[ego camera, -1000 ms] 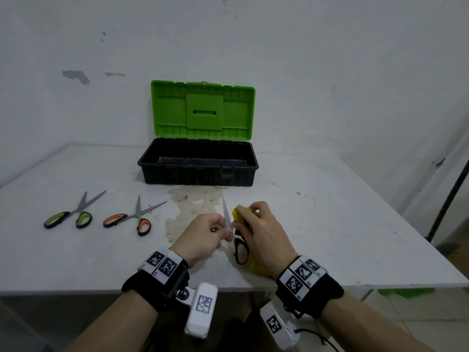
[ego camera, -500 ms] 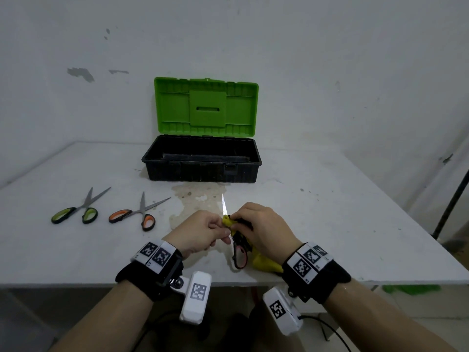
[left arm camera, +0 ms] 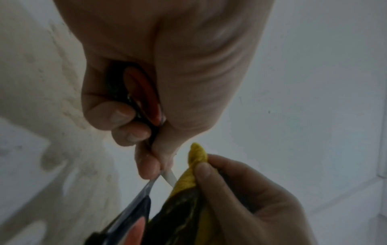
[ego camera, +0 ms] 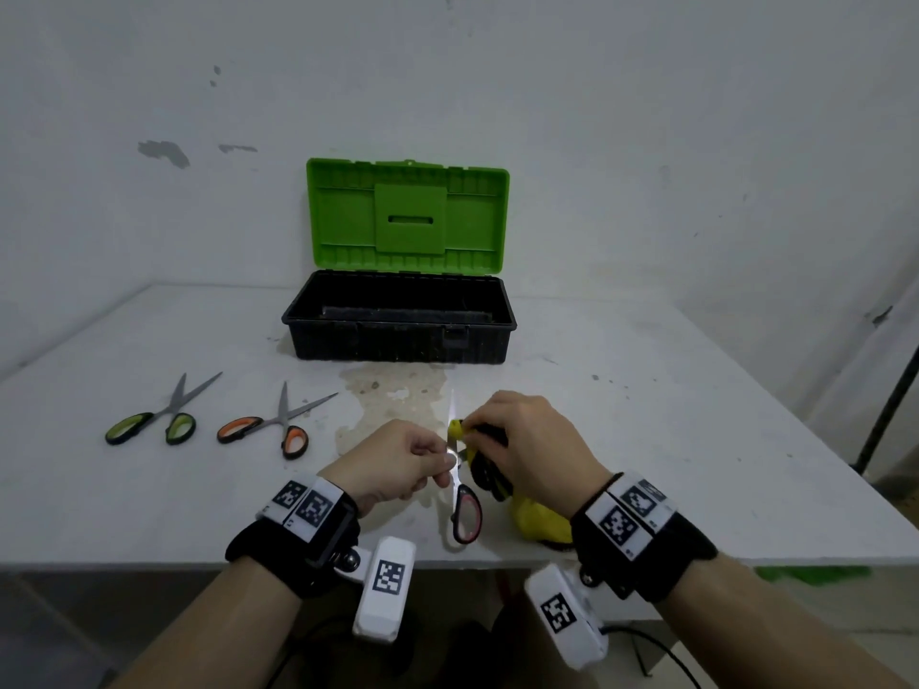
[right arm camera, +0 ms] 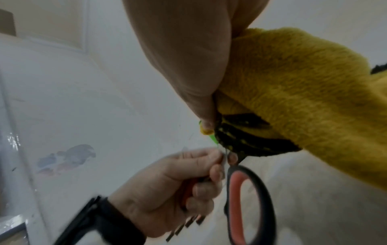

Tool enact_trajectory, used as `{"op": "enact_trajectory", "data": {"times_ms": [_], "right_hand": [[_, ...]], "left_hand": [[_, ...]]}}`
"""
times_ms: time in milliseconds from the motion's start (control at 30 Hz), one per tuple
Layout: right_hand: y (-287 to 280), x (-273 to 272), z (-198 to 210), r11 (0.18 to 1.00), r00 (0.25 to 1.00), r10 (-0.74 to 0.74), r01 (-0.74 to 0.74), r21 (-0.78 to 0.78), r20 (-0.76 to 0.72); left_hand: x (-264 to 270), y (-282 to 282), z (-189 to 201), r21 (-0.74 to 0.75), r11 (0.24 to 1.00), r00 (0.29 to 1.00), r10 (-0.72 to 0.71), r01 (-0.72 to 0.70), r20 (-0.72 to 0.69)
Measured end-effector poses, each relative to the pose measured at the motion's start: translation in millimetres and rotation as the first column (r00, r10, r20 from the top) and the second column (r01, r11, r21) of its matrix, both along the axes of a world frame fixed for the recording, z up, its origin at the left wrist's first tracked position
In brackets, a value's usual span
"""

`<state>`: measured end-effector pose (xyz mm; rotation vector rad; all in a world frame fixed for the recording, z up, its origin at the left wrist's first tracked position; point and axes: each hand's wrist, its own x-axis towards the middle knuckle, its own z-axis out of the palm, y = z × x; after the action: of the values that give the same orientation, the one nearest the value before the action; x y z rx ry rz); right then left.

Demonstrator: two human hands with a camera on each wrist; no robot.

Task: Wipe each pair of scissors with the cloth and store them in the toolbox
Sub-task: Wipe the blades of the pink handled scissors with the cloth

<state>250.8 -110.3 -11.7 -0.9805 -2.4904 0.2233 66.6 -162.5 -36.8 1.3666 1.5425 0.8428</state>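
Note:
My left hand (ego camera: pixel 398 457) grips one handle and the pivot of the red-and-black scissors (ego camera: pixel 466 514) (right arm camera: pixel 249 199) (left arm camera: pixel 144 99), held spread above the table's near edge. My right hand (ego camera: pixel 522 440) pinches the yellow cloth (ego camera: pixel 542 522) (right arm camera: pixel 293 86) (left arm camera: pixel 194 167) around one blade. The other blade (ego camera: pixel 452 407) points away from me. The green-handled scissors (ego camera: pixel 149 425) and the orange-handled scissors (ego camera: pixel 271 427) lie spread on the table at the left. The toolbox (ego camera: pixel 398 335) stands open at the back with its green lid (ego camera: pixel 408 216) up.
A brownish stain (ego camera: pixel 398 395) marks the white table (ego camera: pixel 646 440) in front of the toolbox. The wall runs close behind the box. A dark pole (ego camera: pixel 890 410) leans at the far right beyond the table edge.
My right hand slid the cloth from the pivot area up along the blade. My left hand kept its hold on the scissors. The view shifted slightly.

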Motion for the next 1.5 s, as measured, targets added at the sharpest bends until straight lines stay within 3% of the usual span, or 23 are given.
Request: {"op": "enact_trajectory", "data": {"times_ms": [100, 233, 367, 533, 733, 833, 967, 1067, 1200, 1367, 1500], "right_hand": [[-7.7, -3.7, -4.1, 1.0, 0.997, 0.007, -0.007, 0.009, 0.077], [6.1, -10.7, -2.4, 0.989, 0.989, -0.144, 0.144, 0.013, -0.023], [15.6, -9.6, 8.0, 0.97, 0.962, -0.242, 0.241, -0.026, -0.125], [-4.2, -5.1, 1.8, 0.99, 0.991, -0.128, 0.124, -0.069, -0.051], [8.4, -14.6, 3.3, 0.971, 0.97, -0.238, 0.237, -0.027, -0.049], [17.0, -15.2, 10.4, 0.958, 0.951, -0.288, 0.284, -0.05, -0.115], [4.3, -12.1, 9.6, 0.977, 0.971, -0.208, 0.2, -0.078, -0.118], [-4.4, -14.8, 1.4, 0.982, 0.984, -0.174, 0.171, -0.083, -0.032], [6.3, -17.1, 7.2, 0.966, 0.964, -0.257, 0.252, -0.063, -0.074], [10.5, -12.1, 19.6, 0.977, 0.96, -0.211, 0.206, -0.049, -0.182], [-7.3, -10.9, 13.6, 0.991, 0.992, -0.123, 0.124, -0.045, 0.011]], "left_hand": [[1.6, 0.9, -0.2, 0.028, 0.999, 0.996, -0.043, 0.045, -0.08], [9.3, 0.5, -2.8, 0.047, 0.996, 0.977, -0.061, 0.072, -0.203], [10.7, -1.5, -3.3, 0.023, 0.999, 0.992, -0.024, 0.028, -0.125], [4.9, -0.3, 0.0, 0.051, 0.999, 0.999, 0.009, -0.007, -0.041], [14.9, 0.4, -2.9, 0.083, 0.996, 0.974, -0.024, 0.044, -0.225], [18.3, -1.6, -6.2, 0.051, 0.999, 0.99, -0.001, 0.008, -0.139], [9.1, 0.0, -5.2, 0.032, 0.997, 0.997, 0.071, -0.07, -0.029], [8.2, 1.3, -3.7, 0.066, 0.997, 0.997, 0.037, -0.033, -0.066], [15.2, 1.8, -3.4, 0.098, 0.995, 0.989, 0.005, 0.01, -0.147], [11.4, 1.1, -2.6, 0.034, 0.998, 0.998, 0.059, -0.059, 0.004], [2.4, 2.5, -0.6, 0.001, 0.997, 0.987, 0.078, -0.079, 0.142]]}}
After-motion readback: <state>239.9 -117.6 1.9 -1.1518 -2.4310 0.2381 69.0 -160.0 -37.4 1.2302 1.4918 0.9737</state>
